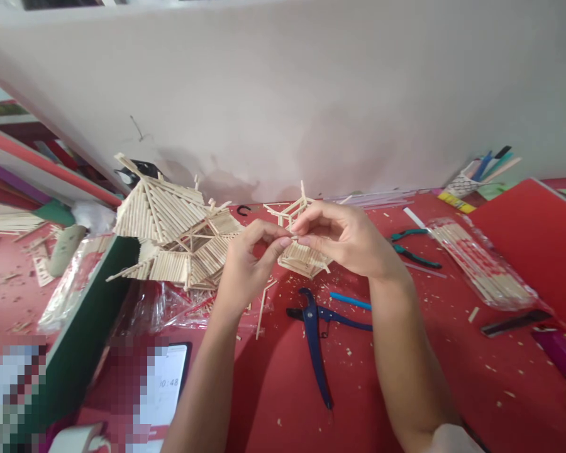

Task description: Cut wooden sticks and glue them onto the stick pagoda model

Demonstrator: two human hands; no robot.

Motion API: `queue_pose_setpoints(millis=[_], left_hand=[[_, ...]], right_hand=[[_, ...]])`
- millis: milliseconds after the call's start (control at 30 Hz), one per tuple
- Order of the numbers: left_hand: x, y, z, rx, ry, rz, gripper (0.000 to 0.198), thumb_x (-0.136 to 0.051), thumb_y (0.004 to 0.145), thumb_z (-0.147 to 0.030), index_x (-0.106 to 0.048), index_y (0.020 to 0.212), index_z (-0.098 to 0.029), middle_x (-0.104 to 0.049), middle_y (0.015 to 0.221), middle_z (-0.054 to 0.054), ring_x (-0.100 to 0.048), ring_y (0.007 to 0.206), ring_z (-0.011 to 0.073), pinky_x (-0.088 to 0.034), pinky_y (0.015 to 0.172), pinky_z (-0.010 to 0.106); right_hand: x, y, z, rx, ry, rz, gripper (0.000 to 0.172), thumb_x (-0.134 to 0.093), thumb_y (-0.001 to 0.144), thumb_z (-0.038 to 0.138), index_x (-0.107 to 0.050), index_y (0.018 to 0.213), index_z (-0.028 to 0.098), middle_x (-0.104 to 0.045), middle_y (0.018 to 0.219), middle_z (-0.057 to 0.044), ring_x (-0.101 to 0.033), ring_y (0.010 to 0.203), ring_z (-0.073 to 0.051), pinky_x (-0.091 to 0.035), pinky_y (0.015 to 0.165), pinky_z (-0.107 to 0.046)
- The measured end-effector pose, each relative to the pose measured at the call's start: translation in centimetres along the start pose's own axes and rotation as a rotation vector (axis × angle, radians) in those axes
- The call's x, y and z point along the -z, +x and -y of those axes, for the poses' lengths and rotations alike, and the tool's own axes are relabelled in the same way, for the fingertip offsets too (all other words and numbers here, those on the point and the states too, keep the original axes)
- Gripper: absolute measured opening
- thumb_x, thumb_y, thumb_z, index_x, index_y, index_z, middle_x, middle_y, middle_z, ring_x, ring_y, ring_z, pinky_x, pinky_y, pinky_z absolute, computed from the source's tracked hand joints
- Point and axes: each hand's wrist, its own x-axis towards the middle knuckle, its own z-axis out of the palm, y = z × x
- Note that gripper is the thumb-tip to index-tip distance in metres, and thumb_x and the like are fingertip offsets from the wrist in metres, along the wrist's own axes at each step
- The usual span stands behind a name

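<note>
My left hand (pixel 259 248) and my right hand (pixel 337 236) meet in front of a small frame of wooden sticks (pixel 306 258). Thumb and forefinger of each hand are pinched together, almost tip to tip. Whatever sits between the fingertips is too small to make out. The stick frame stands behind my hands, partly hidden by them, with bare sticks rising at its top. Left of it stands a larger stick model (pixel 170 220) with sloping roofs. A blue-handled cutter (pixel 315 321) lies open on the red table below my hands.
Teal-handled pliers (pixel 415 248) and a plastic-wrapped pack of sticks (pixel 483 261) lie to the right. A blue tube (pixel 350 301) is by the cutter. A phone (pixel 163 390) lies at front left beside a green divider (pixel 89 314). Wood chips litter the red table (pixel 283 390).
</note>
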Motion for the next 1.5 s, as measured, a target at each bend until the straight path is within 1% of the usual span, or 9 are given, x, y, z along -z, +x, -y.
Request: queue_pose_setpoints(millis=[133,233,400,567,733,933,1133,1333,1500], left_hand=[[0.4,0.0,-0.3,-0.081,0.165,-0.041,0.013,-0.068,0.09,-0.03,-0.066,0.083,-0.019,-0.064,0.073,-0.001,-0.056,0.064,0.01,-0.046,0.063,0.023],[0.7,0.0,-0.4,-0.129,0.256,-0.047,0.018,-0.068,0.09,-0.033,-0.063,0.08,-0.019,-0.062,0.07,-0.002,-0.054,0.063,0.0101,-0.044,0.062,0.023],[1.3,-0.1,-0.4,-0.213,0.409,0.016,0.02,-0.062,0.094,-0.036,-0.061,0.082,-0.019,-0.062,0.074,0.0,-0.053,0.065,0.0115,-0.043,0.064,0.025],[1.4,-0.1,-0.5,-0.193,0.518,0.099,0.024,-0.056,0.097,-0.039,-0.059,0.085,-0.019,-0.063,0.077,0.001,-0.054,0.068,0.0136,-0.043,0.067,0.028],[1.2,-0.1,-0.6,-0.144,0.465,0.118,0.021,-0.058,0.096,-0.037,-0.06,0.087,-0.018,-0.063,0.078,0.002,-0.055,0.069,0.0132,-0.044,0.066,0.027],[0.9,-0.2,-1.1,-0.08,0.329,0.106,0.013,-0.065,0.092,-0.03,-0.063,0.086,-0.019,-0.064,0.074,0.0,-0.057,0.067,0.0114,-0.046,0.065,0.024],[0.4,-0.1,-1.3,-0.099,0.321,0.104,0.005,-0.062,0.094,-0.024,-0.065,0.092,-0.02,-0.065,0.079,0.0,-0.059,0.072,0.0118,-0.048,0.07,0.025],[0.2,-0.2,-1.2,-0.15,0.39,0.097,0.01,-0.056,0.096,-0.02,-0.065,0.1,-0.019,-0.065,0.084,0.002,-0.059,0.076,0.0132,-0.048,0.071,0.027],[0.0,-0.4,-1.0,-0.157,0.428,0.084,0.007,-0.056,0.096,-0.02,-0.063,0.096,-0.019,-0.065,0.083,0.002,-0.059,0.075,0.014,-0.046,0.07,0.029]], right_hand=[[0.0,-0.1,0.1,-0.013,0.007,0.001,0.012,-0.072,0.085,0.028,-0.068,0.094,0.021,-0.068,0.092,-0.003,-0.065,0.086,-0.017,-0.054,0.079,-0.031],[0.1,0.0,0.1,-0.033,-0.012,0.005,0.014,-0.072,0.084,0.03,-0.068,0.094,0.021,-0.068,0.093,-0.003,-0.065,0.084,-0.017,-0.054,0.076,-0.031],[0.0,0.1,-0.1,-0.04,-0.029,0.022,0.015,-0.073,0.085,0.031,-0.068,0.093,0.02,-0.068,0.092,-0.003,-0.065,0.084,-0.016,-0.053,0.077,-0.031],[-0.1,0.1,0.1,-0.009,-0.053,0.03,0.008,-0.069,0.087,0.026,-0.068,0.093,0.02,-0.068,0.092,-0.003,-0.064,0.085,-0.016,-0.052,0.078,-0.031],[-0.1,0.0,0.7,0.086,-0.136,0.018,0.002,-0.067,0.089,0.022,-0.069,0.09,0.021,-0.069,0.09,-0.002,-0.063,0.084,-0.016,-0.05,0.077,-0.031],[0.2,-0.2,0.8,0.188,-0.176,-0.007,0.003,-0.068,0.089,0.021,-0.068,0.087,0.022,-0.068,0.087,-0.001,-0.062,0.083,-0.016,-0.049,0.076,-0.031],[0.5,-0.1,0.3,0.175,-0.145,-0.043,0.004,-0.068,0.089,0.025,-0.068,0.087,0.022,-0.068,0.089,-0.002,-0.063,0.082,-0.016,-0.051,0.075,-0.031],[0.8,-0.2,-0.1,0.115,-0.112,-0.048,0.009,-0.072,0.087,0.029,-0.069,0.09,0.021,-0.069,0.088,-0.002,-0.064,0.079,-0.015,-0.052,0.073,-0.03],[0.7,-0.2,-0.1,0.064,-0.095,-0.047,0.013,-0.072,0.086,0.035,-0.071,0.088,0.022,-0.07,0.09,-0.002,-0.066,0.082,-0.017,-0.053,0.075,-0.031]])
